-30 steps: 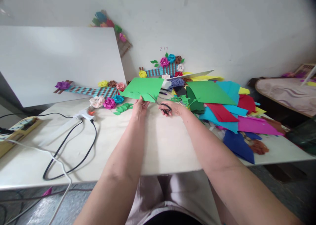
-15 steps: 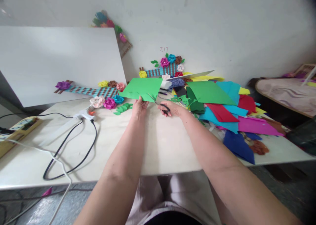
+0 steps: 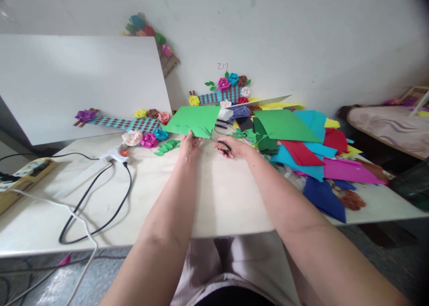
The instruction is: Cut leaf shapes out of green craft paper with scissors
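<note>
A sheet of green paper (image 3: 192,118) is gripped at its near edge by my left hand (image 3: 190,144), thumb on top and fingers beneath. My right hand (image 3: 233,147) is wrapped round the black handles of a pair of scissors (image 3: 224,147). The blades point left and reach the lower right edge of the sheet. Several cut green paper leaves (image 3: 166,147) lie on the table left of my left hand. Green scraps (image 3: 248,136) lie just beyond my right hand.
Stacked coloured paper (image 3: 301,158) covers the table's right side. Left stands a woven strip with paper flowers (image 3: 127,124); another flowered strip (image 3: 221,95) leans on the wall. A glue gun (image 3: 115,155), looped cables (image 3: 90,232) and a power strip (image 3: 27,176) occupy the left.
The scissor blades have shifted very slightly at the sheet's edge and look a little more open. My hands and the green sheet are otherwise in nearly the same place.
</note>
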Demonstrator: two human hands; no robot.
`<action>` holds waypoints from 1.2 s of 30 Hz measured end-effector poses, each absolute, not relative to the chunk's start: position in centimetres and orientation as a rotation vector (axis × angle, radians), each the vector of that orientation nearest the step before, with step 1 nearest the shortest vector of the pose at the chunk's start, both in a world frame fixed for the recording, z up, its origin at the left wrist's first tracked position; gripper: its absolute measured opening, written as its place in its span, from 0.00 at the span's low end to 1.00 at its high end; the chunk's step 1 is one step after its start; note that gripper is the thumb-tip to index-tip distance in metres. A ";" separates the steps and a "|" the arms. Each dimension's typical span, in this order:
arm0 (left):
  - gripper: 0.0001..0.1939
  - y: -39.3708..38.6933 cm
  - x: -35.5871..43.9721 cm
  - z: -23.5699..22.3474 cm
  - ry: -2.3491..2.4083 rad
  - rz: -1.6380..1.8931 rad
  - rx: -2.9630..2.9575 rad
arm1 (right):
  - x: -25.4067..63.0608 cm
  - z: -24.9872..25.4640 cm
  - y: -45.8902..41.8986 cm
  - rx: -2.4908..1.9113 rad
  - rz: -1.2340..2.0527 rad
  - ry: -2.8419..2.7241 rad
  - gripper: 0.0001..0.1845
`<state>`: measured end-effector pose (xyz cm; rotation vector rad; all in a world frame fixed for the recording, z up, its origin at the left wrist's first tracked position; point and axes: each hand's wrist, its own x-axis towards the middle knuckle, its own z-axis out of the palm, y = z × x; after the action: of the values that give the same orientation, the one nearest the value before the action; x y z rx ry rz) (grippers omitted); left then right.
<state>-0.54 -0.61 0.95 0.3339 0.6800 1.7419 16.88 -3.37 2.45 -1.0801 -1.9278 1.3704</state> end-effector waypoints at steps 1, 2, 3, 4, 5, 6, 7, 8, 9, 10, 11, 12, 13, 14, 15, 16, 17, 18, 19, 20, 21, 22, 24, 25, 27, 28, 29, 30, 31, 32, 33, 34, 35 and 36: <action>0.02 -0.6 -0.5 1.0 0.679 1.742 0.330 | 16.9 2.4 -3.3 -1.077 1.373 -1.925 0.14; 0.02 -0.6 -0.5 1.0 0.676 1.741 0.329 | 16.9 2.3 -3.2 -1.073 1.383 -1.918 0.14; 0.03 -0.6 -0.5 0.9 0.676 1.740 0.329 | 16.9 2.3 -3.2 -1.072 1.401 -1.905 0.14; 0.03 -0.6 -0.6 0.9 0.679 1.738 0.331 | 16.9 2.2 -3.1 -1.072 1.418 -1.890 0.14; 0.03 -0.6 -0.6 0.9 0.684 1.737 0.335 | 16.9 2.2 -3.0 -1.076 1.434 -1.874 0.15; 0.02 -0.6 -0.6 0.9 0.691 1.737 0.339 | 17.0 2.2 -3.0 -1.084 1.449 -1.859 0.15; 0.02 -0.6 -0.6 0.9 0.699 1.737 0.342 | 17.0 2.2 -3.0 -1.093 1.462 -1.847 0.15; 0.02 -0.6 -0.6 0.9 0.706 1.735 0.342 | 17.0 2.3 -3.1 -1.101 1.469 -1.840 0.15; 0.02 -0.6 -0.6 0.9 0.710 1.732 0.338 | 17.0 2.3 -3.1 -1.106 1.470 -1.841 0.14; 0.02 -0.7 -0.6 1.0 0.712 1.730 0.331 | 17.0 2.4 -3.2 -1.109 1.464 -1.844 0.14; 0.03 -0.8 -0.6 1.0 0.711 1.729 0.323 | 17.0 2.5 -3.2 -1.110 1.454 -1.850 0.13; 0.04 -0.8 -0.6 1.1 0.707 1.730 0.315 | 17.0 2.6 -3.3 -1.112 1.446 -1.855 0.13; 0.04 -0.9 -0.6 1.1 0.703 1.731 0.311 | 17.0 2.7 -3.4 -1.115 1.443 -1.858 0.13; 0.05 -1.0 -0.6 1.2 0.697 1.732 0.309 | 17.0 2.8 -3.4 -1.119 1.447 -1.857 0.13; 0.05 -1.0 -0.6 1.2 0.692 1.732 0.311 | 17.0 2.8 -3.4 -1.125 1.458 -1.852 0.12; 0.05 -1.0 -0.6 1.2 0.689 1.730 0.316 | 17.0 2.9 -3.5 -1.134 1.473 -1.846 0.12; 0.05 -1.0 -0.6 1.2 0.687 1.728 0.322 | 17.0 3.0 -3.5 -1.142 1.484 -1.842 0.11; 0.05 -1.0 -0.6 1.2 0.686 1.725 0.329 | 17.0 3.0 -3.5 -1.146 1.486 -1.844 0.11; 0.05 -1.0 -0.7 1.1 0.688 1.722 0.335 | 17.1 3.0 -3.5 -1.146 1.478 -1.853 0.10; 0.05 -1.0 -0.7 1.1 0.690 1.720 0.339 | 17.1 3.0 -3.5 -1.143 1.464 -1.868 0.09; 0.04 -1.0 -0.7 1.1 0.691 1.719 0.340 | 17.2 3.0 -3.4 -1.137 1.445 -1.887 0.09; 0.04 -1.0 -0.7 1.1 0.693 1.717 0.339 | 17.3 2.9 -3.4 -1.128 1.423 -1.905 0.08; 0.04 -1.0 -0.7 1.2 0.697 1.709 0.337 | 17.4 2.7 -3.2 -1.116 1.402 -1.923 0.09; 0.04 -1.1 -0.7 1.3 0.702 1.703 0.335 | 17.5 2.6 -3.0 -1.110 1.412 -1.916 0.10; 0.04 -1.1 -0.7 1.4 0.713 1.689 0.332 | 17.6 2.2 -2.6 -1.088 1.465 -1.881 0.11; 0.04 -1.2 -0.7 1.4 0.715 1.685 0.329 | 17.7 2.0 -2.4 -1.078 1.492 -1.862 0.11; 0.05 -1.2 -0.7 1.4 0.714 1.681 0.329 | 17.7 1.8 -2.1 -1.069 1.514 -1.846 0.12; 0.05 -1.2 -0.7 1.4 0.712 1.676 0.331 | 17.8 1.7 -1.9 -1.065 1.529 -1.834 0.13; 0.05 -1.2 -0.7 1.4 0.711 1.672 0.337 | 17.9 1.5 -1.6 -1.063 1.536 -1.828 0.13; 0.05 -1.2 -0.7 1.4 0.711 1.668 0.345 | 18.0 1.3 -1.4 -1.066 1.540 -1.827 0.13; 0.06 -1.2 -0.7 1.3 0.715 1.663 0.353 | 18.1 1.2 -1.1 -1.068 1.544 -1.828 0.13; 0.06 -1.2 -0.7 1.3 0.719 1.660 0.359 | 18.2 1.1 -0.9 -1.069 1.548 -1.832 0.13; 0.06 -1.2 -0.7 1.3 0.723 1.658 0.362 | 18.3 1.0 -0.7 -1.067 1.553 -1.839 0.13; 0.06 -1.2 -0.7 1.3 0.724 1.656 0.362 | 18.4 0.9 -0.6 -1.064 1.559 -1.847 0.12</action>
<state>-0.74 -1.17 1.29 0.3617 0.7240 1.6557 18.43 -0.61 0.92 -1.0643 -1.8474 1.5585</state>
